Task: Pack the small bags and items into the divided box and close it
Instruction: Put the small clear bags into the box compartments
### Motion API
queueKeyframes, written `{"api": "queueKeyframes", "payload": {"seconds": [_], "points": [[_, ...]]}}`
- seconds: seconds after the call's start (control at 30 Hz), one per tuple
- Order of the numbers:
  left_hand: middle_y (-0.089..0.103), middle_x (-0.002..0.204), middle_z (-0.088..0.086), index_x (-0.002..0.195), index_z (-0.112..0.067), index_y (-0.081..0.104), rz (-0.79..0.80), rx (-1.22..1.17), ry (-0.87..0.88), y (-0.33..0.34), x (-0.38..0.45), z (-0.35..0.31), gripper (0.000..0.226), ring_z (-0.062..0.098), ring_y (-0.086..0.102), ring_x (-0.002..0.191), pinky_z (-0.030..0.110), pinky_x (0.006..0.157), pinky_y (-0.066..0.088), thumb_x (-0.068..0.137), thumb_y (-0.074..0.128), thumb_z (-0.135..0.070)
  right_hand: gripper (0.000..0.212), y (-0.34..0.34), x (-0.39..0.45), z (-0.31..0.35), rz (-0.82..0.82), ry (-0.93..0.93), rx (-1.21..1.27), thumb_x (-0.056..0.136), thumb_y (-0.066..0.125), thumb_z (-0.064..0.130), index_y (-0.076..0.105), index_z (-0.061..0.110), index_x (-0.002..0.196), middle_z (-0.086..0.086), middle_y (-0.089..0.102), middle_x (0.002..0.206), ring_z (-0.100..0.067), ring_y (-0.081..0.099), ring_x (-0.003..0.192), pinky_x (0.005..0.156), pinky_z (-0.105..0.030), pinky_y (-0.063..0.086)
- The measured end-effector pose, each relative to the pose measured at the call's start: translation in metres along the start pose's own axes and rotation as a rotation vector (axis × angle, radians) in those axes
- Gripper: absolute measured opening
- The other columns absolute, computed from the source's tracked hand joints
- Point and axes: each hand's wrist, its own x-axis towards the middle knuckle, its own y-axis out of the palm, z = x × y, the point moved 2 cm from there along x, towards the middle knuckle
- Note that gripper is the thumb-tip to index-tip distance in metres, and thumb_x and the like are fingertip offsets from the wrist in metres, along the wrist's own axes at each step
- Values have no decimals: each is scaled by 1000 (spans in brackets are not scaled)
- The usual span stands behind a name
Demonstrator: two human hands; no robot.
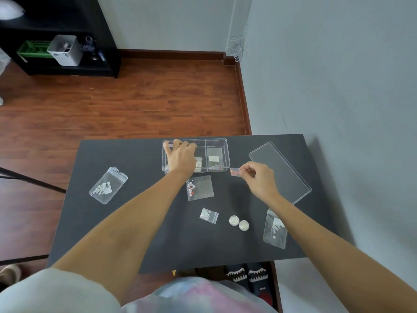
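Note:
A clear divided box [217, 141] stands open at the far side of the dark table [140, 199]. Its right compartment holds a small bag [214, 159]; another bag [198, 164] lies in the middle one. My left hand [180, 155] reaches into the left part of the box, fingers curled; whether it holds anything is hidden. My right hand [257, 177] pinches a tiny bag with red bits [235, 171] just right of the box's front corner. The clear lid [279, 171] lies to the right.
Loose on the table: a zip pouch [108, 185] at the left, a flat bag with red and white beads [199, 188], a tiny bag [209, 215], two round clear capsules [239, 223], and a pouch [274, 229] by my right forearm. A wall stands on the right.

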Motion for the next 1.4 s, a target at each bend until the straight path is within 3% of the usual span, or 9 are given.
{"api": "queueKeyframes", "payload": {"seconds": [0.2,0.33,0.43,0.53,0.8,0.97,1.1,1.27,1.4], "points": [[63,110,-3,115,-23,66,-173,-161,159,-2,-42,8,32,22,54,109,41,102,19,83,68,-21,18,3,15,16,35,-36,-32,96,46,8,62,12,89,20,66,74,15,55,73,65,2,36],[63,106,-3,108,-22,68,-173,-198,249,9,-84,11,29,23,58,101,37,95,23,80,71,-19,20,8,29,33,39,-86,-37,94,46,4,65,11,94,9,66,79,5,59,73,66,-3,35],[62,112,-2,110,-21,68,-56,-235,280,22,-109,12,27,24,56,104,37,95,34,84,69,-26,11,14,42,42,29,-82,-63,93,57,10,67,9,97,-5,72,88,-18,59,86,74,-22,40],[55,124,-5,121,-23,61,125,-248,312,34,-127,11,35,21,48,114,35,99,38,89,61,-38,9,21,52,52,24,-67,-75,89,65,15,68,7,85,-8,73,80,-17,57,73,58,-17,35],[50,129,-6,133,-24,53,305,-225,344,51,-144,0,41,14,42,125,30,102,36,93,55,-31,14,46,65,70,41,-105,-98,81,73,19,70,9,72,-3,67,69,-15,58,67,53,-21,37],[57,123,0,125,-21,51,342,-200,235,52,-142,-3,31,20,48,118,32,94,37,95,51,-26,13,66,70,73,87,-127,-142,82,69,16,70,6,74,-8,70,74,-25,61,81,71,-35,50],[59,111,4,114,-18,55,396,-191,213,52,-144,0,19,23,51,108,31,85,38,96,48,-22,13,79,72,73,122,-167,-123,87,61,4,70,5,78,-5,72,72,-27,63,87,74,-28,44],[53,94,1,90,-12,59,399,-435,81,48,-150,10,10,19,51,84,32,76,46,93,52,-18,20,95,75,66,271,-207,-282,91,53,6,70,15,88,-14,68,95,-26,53,98,82,-34,46],[49,72,0,66,-19,47,285,-573,-14,32,-143,26,24,17,45,65,33,69,45,88,57,-18,22,103,75,61,273,-266,-403,92,55,6,73,15,100,-16,60,104,-35,48,106,83,-37,46]]}}
